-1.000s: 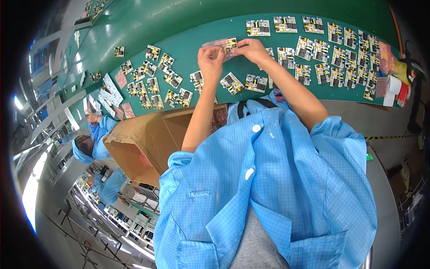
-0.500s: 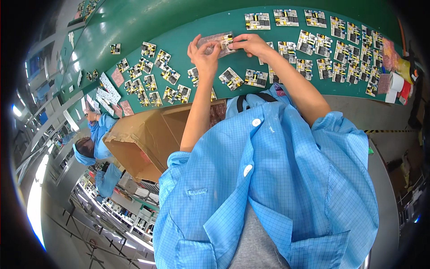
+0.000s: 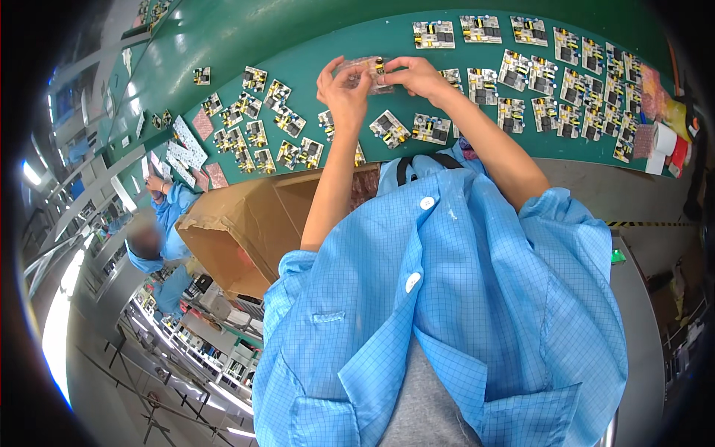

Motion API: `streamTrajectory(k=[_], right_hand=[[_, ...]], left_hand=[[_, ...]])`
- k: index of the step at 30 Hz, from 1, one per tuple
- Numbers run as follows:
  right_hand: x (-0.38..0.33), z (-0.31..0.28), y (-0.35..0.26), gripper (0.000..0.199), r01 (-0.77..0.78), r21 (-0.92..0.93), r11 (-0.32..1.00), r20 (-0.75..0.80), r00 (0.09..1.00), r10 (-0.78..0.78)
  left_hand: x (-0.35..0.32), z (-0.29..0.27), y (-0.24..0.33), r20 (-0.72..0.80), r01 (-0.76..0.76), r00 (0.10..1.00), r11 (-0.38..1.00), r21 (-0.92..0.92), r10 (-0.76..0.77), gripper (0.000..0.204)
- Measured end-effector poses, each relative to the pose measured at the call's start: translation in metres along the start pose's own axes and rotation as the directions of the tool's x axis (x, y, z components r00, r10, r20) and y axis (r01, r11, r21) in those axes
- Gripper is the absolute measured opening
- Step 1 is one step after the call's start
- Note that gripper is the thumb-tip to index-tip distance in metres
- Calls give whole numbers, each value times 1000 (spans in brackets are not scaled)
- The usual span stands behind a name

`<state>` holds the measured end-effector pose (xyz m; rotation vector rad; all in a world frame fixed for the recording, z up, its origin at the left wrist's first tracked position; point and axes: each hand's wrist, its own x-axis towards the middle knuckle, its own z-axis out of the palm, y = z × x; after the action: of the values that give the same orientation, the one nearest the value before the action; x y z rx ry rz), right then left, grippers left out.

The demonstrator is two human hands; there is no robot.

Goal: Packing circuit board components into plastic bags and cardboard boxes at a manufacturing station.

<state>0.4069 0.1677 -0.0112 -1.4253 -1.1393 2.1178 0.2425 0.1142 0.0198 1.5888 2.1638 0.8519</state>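
Observation:
Above the green bench, both my hands meet at a small circuit board (image 3: 379, 68) in a clear bubble-wrap bag (image 3: 363, 62). My left hand (image 3: 345, 95) is closed, its thumb and fingers pinching the bag from the left. From the right, my right hand (image 3: 415, 77) pinches the board's edge with thumb and fingertips. My fingers and the plastic hide much of the board, so how far it sits inside the bag is unclear. Just below my hands, a loose circuit board (image 3: 389, 130) and another board (image 3: 430, 129) lie on the bench.
Many similar boards cover the green bench (image 3: 298, 67) on both sides. Pink bubble-wrap (image 3: 652, 93) and a white roll (image 3: 663, 138) lie at the right end. An open cardboard box (image 3: 246, 223) stands against the bench's near edge. A co-worker (image 3: 173, 208) works at the left.
The bag has shifted slightly and looks more bunched between my hands. Both hands keep their pinch. The bench appears slightly further right in the picture.

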Motion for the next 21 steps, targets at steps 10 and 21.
streamTrajectory(k=[10, 21], right_hand=[[-7, 20, 2, 45, 117, 184, 976, -88, 991, -102], [-8, 21, 8, 40, 123, 240, 963, 49, 989, -139]], left_hand=[[-7, -5, 6, -12, -18, 1000, 998, -59, 17, 13], [-13, -19, 4, -61, 79, 987, 786, -613, -147, 42]])
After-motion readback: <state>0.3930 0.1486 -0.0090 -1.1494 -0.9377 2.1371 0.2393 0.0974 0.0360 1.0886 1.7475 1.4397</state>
